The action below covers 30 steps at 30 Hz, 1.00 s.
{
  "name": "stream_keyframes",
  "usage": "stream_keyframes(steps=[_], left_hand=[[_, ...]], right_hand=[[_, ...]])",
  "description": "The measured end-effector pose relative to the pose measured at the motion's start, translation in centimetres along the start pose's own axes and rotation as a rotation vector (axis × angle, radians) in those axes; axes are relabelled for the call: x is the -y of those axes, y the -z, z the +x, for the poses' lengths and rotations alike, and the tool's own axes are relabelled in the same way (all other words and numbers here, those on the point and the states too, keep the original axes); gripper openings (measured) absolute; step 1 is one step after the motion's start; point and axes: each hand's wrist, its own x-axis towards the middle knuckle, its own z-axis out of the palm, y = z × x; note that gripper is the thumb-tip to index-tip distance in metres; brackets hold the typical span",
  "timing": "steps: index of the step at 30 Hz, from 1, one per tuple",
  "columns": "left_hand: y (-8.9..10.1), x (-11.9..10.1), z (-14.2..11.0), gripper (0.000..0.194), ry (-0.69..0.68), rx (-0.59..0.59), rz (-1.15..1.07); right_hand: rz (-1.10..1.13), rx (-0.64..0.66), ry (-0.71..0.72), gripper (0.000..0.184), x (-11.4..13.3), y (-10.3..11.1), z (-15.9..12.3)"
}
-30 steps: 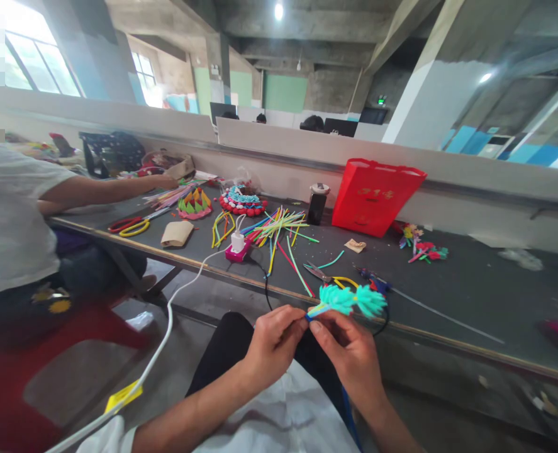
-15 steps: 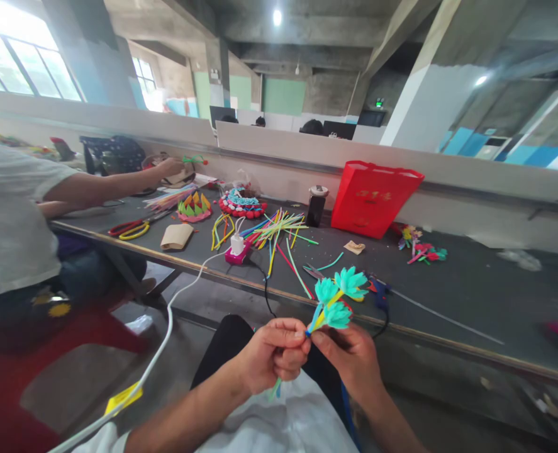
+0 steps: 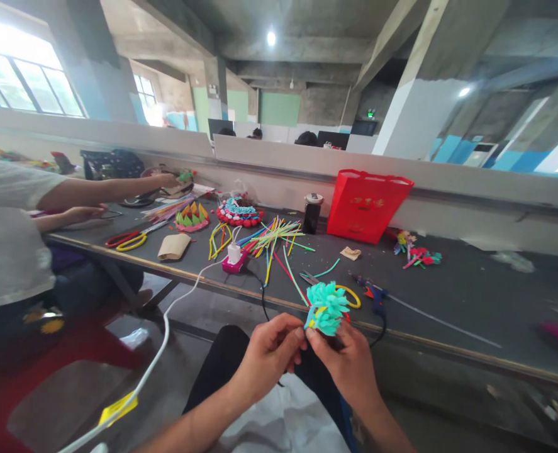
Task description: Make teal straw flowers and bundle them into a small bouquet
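A small bunch of turquoise pipe-cleaner flowers (image 3: 328,309) with yellow and blue stems is held up over my lap, its heads close together. My left hand (image 3: 273,352) is closed in a pinch at the blue stem's lower end. Thumb and fingers of my right hand (image 3: 347,362) are closed around the stems just beneath the heads. A bit of red shows behind the flowers by the right fingers. Most of the lower stems are hidden by my hands. Beyond the bunch, scissors with yellow handles (image 3: 353,297) and a blue glue gun (image 3: 377,296) lie on the table.
Loose pipe cleaners (image 3: 279,236) are spread over the dark table (image 3: 448,296), near a pink power strip (image 3: 234,262) with a white cable. A red bag (image 3: 368,207) and a dark bottle (image 3: 312,214) stand behind. On the left, a co-worker's arm (image 3: 113,189) reaches across.
The flower bunch has turned and its heads have drawn together. My left hand's fingers have shifted from a curled fist to a pinch at the stem. The co-worker's second hand now shows.
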Motion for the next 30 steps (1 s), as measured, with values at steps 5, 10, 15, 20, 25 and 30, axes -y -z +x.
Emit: stream_keyframes(steps=[5,10,15,20,25,30], left_hand=[[0.7,-1.1,0.3,0.032,0.006,0.016,-0.011],[0.6,-1.3,0.5,0.028,0.029,-0.083,-0.182],[-0.2,-1.2,0.6,0.026,0.043,-0.195,-0.315],[-0.7,-1.3,0.8,0.025,0.114,-0.179,-0.472],[-0.7,-1.3,0.8,0.022,0.123,-0.139,-0.534],[-0.4,-1.1,0.7,0.023,0.068,-0.141,-0.510]], right_hand=[[0.170,0.079,-0.063,0.017,0.1,-0.2,0.4],[0.545,0.124,-0.274,0.027,0.0,-1.6,0.7],[0.492,-0.051,-0.222,0.026,0.7,-2.7,0.7],[0.181,-0.214,0.031,0.019,0.8,-2.9,0.0],[0.129,-0.063,0.124,0.012,0.1,-2.0,-0.1],[0.481,0.177,-0.052,0.013,-0.3,-0.2,0.8]])
